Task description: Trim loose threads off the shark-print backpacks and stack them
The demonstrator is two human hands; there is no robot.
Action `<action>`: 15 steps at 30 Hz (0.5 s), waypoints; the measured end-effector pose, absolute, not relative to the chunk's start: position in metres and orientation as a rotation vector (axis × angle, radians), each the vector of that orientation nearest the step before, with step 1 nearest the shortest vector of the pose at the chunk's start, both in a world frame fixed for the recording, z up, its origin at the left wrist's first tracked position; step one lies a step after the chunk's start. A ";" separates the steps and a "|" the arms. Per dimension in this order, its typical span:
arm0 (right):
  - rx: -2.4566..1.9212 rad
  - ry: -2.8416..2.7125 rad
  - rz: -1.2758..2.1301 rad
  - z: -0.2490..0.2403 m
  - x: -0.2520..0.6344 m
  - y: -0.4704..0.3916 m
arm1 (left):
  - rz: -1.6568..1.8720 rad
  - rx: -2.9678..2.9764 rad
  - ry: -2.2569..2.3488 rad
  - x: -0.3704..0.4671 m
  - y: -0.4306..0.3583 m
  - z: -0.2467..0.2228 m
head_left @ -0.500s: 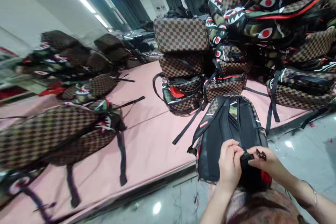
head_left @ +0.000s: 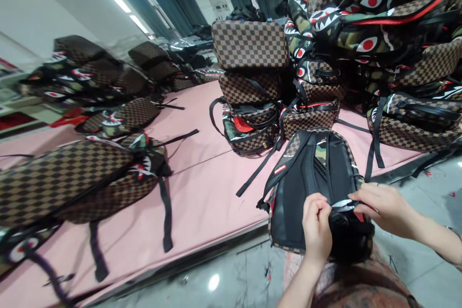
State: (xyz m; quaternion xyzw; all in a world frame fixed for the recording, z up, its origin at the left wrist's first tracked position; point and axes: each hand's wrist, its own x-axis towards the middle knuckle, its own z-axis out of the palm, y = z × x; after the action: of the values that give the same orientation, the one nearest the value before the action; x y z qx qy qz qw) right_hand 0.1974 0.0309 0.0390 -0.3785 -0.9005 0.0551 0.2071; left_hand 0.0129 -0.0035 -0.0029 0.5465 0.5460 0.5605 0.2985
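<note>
Before you spreads the pink-covered tabletop (head_left: 202, 183), its near edge slanting from lower left up to the right. Toward its far right corner rises a big heap of camouflage shark-face backpacks (head_left: 366, 44); beside that, near the far edge, stands a stack of brown checkered bags (head_left: 250, 44). A long checkered backpack (head_left: 75, 178) lies at the left, its straps trailing over the pink cover. The backpack you are working on (head_left: 290, 219) straddles the near edge, right of centre, black back panel up, its upper end on the tabletop and its lower end overhanging toward your lap. Your right hand (head_left: 382, 204) is closed around small silver-bladed snips (head_left: 342, 205). Your left hand (head_left: 317, 226) is in a narrow pinch over the back panel, just beside the blade tips; you cannot tell what lies between its fingertips.
</note>
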 end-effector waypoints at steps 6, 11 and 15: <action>-1.014 -2.612 -0.090 0.050 0.195 0.035 | 1.444 1.413 1.421 0.012 -0.004 0.000; -0.978 -2.664 0.164 0.053 0.198 0.043 | 1.380 1.338 1.341 0.010 -0.003 0.003; -0.899 -2.760 0.142 0.064 0.191 0.050 | 1.373 1.350 1.321 0.012 -0.002 0.006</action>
State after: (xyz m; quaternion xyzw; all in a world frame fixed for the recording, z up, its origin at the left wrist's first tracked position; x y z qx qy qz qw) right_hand 0.1906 0.0504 0.0637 -0.3073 -0.9431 0.0486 0.1176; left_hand 0.0121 -0.0025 0.0056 0.5319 0.5203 0.5408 0.3924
